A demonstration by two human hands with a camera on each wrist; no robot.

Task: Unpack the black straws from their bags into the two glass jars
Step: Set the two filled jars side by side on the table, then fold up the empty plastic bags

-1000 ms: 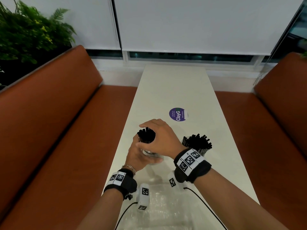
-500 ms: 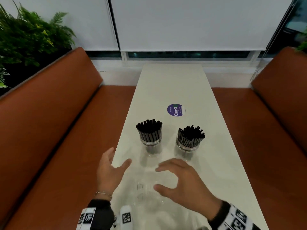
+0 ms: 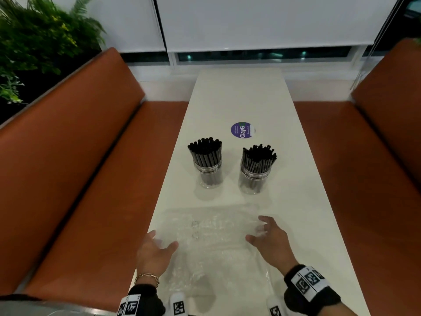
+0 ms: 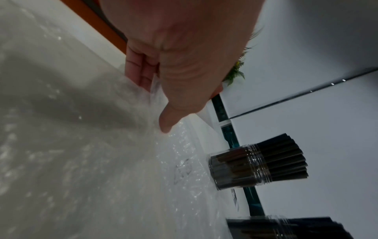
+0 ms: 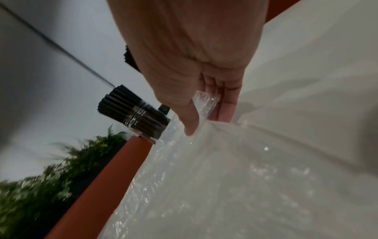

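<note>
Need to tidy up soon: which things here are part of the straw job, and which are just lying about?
Job:
- left jar with black straws
- right jar, also full
- clear plastic bag, pinched by left hand and right hand

Just there:
- purple sticker
- plant

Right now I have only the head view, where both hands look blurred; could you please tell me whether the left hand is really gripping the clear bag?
Observer: Yes. In the left wrist view the left hand pinches one edge of the clear bag between its thumb and fingers.
Operator: Thank you. Is the right hand gripping it as well, or only resting on it?
Observer: It is gripping. The right wrist view shows the right hand pinching a crumpled edge of the plastic between its thumb and fingers, with that edge raised off the table.
</note>
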